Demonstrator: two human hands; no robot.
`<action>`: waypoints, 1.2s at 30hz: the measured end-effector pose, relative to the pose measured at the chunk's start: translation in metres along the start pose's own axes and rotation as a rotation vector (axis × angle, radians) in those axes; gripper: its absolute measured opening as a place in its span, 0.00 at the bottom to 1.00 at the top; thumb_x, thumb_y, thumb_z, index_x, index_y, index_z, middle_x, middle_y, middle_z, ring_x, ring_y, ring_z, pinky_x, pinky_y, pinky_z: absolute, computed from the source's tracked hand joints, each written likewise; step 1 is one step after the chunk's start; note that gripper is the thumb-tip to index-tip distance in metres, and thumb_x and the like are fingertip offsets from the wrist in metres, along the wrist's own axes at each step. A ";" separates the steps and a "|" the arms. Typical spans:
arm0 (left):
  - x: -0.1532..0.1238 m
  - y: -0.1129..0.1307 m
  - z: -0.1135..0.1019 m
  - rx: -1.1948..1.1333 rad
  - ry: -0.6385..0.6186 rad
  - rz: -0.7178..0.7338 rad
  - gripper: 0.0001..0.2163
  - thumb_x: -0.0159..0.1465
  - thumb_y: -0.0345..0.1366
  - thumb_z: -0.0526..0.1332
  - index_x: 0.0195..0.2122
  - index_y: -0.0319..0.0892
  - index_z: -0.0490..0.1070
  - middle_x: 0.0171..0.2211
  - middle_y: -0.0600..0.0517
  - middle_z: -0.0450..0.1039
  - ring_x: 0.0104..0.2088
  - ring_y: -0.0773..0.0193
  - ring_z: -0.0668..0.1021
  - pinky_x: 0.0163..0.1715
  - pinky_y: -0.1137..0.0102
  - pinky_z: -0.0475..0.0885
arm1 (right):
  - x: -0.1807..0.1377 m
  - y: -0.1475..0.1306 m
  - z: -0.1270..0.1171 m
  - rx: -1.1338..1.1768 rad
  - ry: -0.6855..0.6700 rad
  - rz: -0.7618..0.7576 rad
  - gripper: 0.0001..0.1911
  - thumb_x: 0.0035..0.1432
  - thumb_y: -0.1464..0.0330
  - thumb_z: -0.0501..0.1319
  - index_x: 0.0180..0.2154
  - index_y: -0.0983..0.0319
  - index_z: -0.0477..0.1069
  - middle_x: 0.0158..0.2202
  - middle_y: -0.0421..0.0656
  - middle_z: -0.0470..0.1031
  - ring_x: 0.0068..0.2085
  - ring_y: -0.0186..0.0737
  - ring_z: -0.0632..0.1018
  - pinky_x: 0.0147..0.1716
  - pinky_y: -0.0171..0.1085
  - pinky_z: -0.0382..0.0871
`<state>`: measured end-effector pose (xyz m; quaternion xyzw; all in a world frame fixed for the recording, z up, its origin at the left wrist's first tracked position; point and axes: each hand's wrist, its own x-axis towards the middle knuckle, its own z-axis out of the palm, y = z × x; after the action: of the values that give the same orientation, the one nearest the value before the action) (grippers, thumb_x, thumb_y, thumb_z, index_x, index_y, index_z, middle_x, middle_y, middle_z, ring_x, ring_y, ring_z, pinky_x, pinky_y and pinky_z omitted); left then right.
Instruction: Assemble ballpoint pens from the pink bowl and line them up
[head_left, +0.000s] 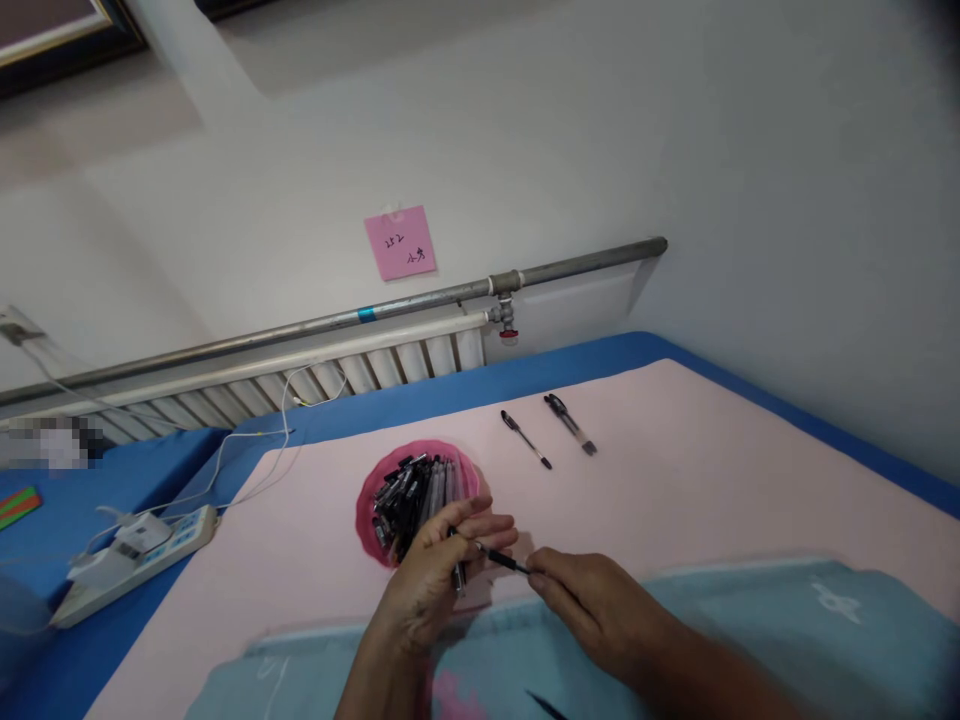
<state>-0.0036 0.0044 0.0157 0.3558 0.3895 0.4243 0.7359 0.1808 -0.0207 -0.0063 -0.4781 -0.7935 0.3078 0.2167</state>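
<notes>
My left hand (pixel 439 570) is curled over the near edge of a pink dish (pixel 369 500) that holds several black pens (pixel 412 495), its fingers closed on a pen barrel (pixel 459 572). My right hand (pixel 592 600) pinches the end of a thin black pen part (pixel 501 560) that runs between the two hands. Two more black pens (pixel 525 439) (pixel 570 424) lie apart on the pink mat (pixel 675 480) beyond the dish.
A light blue cloth (pixel 787 640) covers the near table edge. A white power strip (pixel 135 560) with cables lies on the blue table cover (pixel 90 500) at left. A radiator (pixel 300 375) and metal pipe (pixel 585 262) run along the wall, with a pink note (pixel 400 242) above.
</notes>
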 end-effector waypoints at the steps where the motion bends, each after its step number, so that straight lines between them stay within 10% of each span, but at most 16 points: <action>1: 0.000 0.000 -0.001 0.000 -0.011 -0.007 0.22 0.49 0.21 0.57 0.48 0.34 0.65 0.44 0.36 0.75 0.47 0.49 0.75 0.49 0.59 0.66 | 0.000 0.000 0.002 0.032 0.000 0.005 0.13 0.64 0.64 0.46 0.28 0.58 0.61 0.23 0.37 0.67 0.25 0.35 0.69 0.26 0.32 0.57; 9: 0.002 0.002 0.001 -0.231 0.115 0.105 0.19 0.53 0.23 0.60 0.47 0.40 0.65 0.48 0.42 0.73 0.47 0.57 0.76 0.46 0.64 0.70 | 0.001 -0.003 0.012 0.376 0.059 0.205 0.15 0.62 0.62 0.48 0.25 0.59 0.63 0.19 0.34 0.62 0.22 0.32 0.66 0.23 0.30 0.56; 13: 0.005 -0.003 0.005 -0.244 0.212 0.176 0.10 0.54 0.29 0.63 0.38 0.39 0.68 0.36 0.48 0.76 0.31 0.69 0.77 0.28 0.76 0.72 | 0.002 -0.005 0.008 0.466 0.102 0.263 0.17 0.61 0.60 0.48 0.28 0.59 0.68 0.18 0.34 0.63 0.21 0.31 0.65 0.22 0.30 0.56; 17: 0.007 -0.015 0.005 -0.154 0.189 0.150 0.11 0.54 0.40 0.64 0.31 0.38 0.68 0.19 0.59 0.64 0.13 0.79 0.60 0.08 0.83 0.48 | 0.002 -0.007 0.007 0.501 0.095 0.259 0.17 0.61 0.59 0.49 0.28 0.59 0.70 0.17 0.34 0.63 0.21 0.31 0.65 0.23 0.30 0.56; 36: 0.015 -0.028 0.013 -0.089 0.252 0.125 0.16 0.48 0.45 0.67 0.28 0.39 0.66 0.12 0.63 0.55 0.12 0.80 0.53 0.11 0.81 0.44 | 0.002 -0.014 0.011 0.371 0.234 0.255 0.10 0.58 0.64 0.51 0.25 0.58 0.61 0.19 0.33 0.61 0.22 0.32 0.65 0.22 0.30 0.58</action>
<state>0.0225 0.0041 -0.0068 0.2903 0.4367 0.5273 0.6685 0.1642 -0.0263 -0.0045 -0.5589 -0.6261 0.4156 0.3505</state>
